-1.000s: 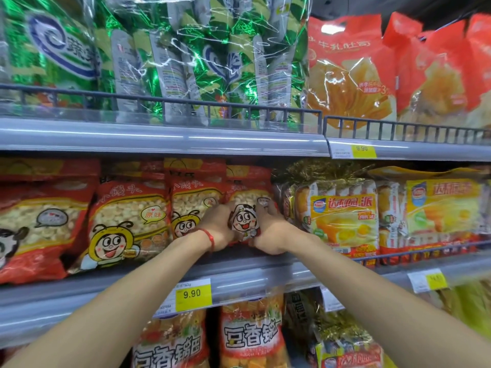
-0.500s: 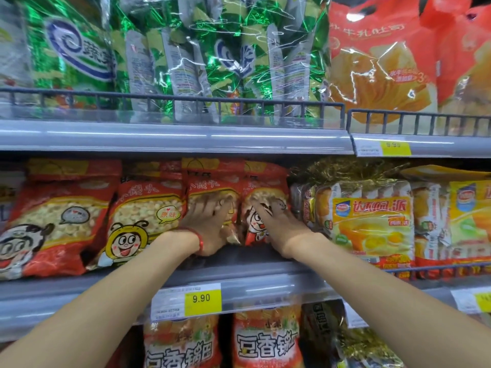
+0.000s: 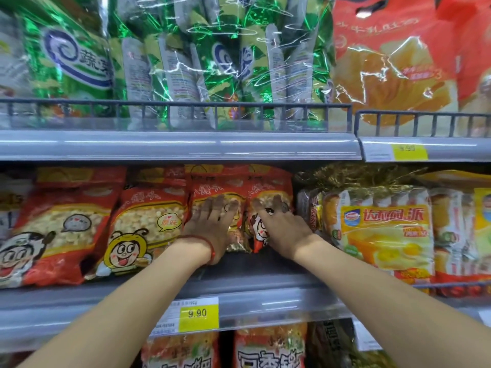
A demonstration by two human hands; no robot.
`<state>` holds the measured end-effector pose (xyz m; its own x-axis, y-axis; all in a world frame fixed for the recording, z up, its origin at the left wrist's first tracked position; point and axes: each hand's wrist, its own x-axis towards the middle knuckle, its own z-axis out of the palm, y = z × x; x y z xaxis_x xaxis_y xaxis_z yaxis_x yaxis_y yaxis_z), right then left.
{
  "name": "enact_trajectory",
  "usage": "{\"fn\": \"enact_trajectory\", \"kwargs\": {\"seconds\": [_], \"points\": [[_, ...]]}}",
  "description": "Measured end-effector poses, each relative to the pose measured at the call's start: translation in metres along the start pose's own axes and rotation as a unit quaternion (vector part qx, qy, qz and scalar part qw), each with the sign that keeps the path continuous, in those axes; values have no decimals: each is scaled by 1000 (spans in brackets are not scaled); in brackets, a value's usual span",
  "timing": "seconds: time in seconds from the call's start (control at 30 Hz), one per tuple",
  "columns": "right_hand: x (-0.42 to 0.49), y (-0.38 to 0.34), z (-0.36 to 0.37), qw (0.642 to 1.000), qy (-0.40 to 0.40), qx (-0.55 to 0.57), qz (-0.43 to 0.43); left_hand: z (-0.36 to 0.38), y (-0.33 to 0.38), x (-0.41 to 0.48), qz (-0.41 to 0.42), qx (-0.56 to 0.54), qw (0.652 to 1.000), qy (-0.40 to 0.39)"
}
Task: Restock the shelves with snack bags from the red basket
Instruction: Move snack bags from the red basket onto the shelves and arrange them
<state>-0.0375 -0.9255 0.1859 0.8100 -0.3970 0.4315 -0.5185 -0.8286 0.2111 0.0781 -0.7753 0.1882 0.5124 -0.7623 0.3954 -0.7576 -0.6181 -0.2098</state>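
Mid shelf (image 3: 279, 298): 2 hands (image 3: 212, 229) (image 3: 284, 231) press 2 bags (image 3: 210, 188) (image 3: 268, 187)

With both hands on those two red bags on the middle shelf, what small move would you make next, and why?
Probably ease both hands away. The left hand and right hand press flat-fingered on two red snack bags already standing on the middle shelf, between their neighbours, so they seem placed.
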Motion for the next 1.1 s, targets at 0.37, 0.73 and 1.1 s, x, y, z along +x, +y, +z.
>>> {"fn": "enact_trajectory", "kwargs": {"seconds": [0.37,0.73,1.1], "points": [[-16,10,-11,984,-51,168,10,7,-6,-6,1,-37,999,25],[-7,-10,-13,996,26,80,27,9,-4,-1,-8,-8,1000,26],[-14,-18,-11,989,-23,133,56,7,-1,-7,-18,-28,998,46]]}}
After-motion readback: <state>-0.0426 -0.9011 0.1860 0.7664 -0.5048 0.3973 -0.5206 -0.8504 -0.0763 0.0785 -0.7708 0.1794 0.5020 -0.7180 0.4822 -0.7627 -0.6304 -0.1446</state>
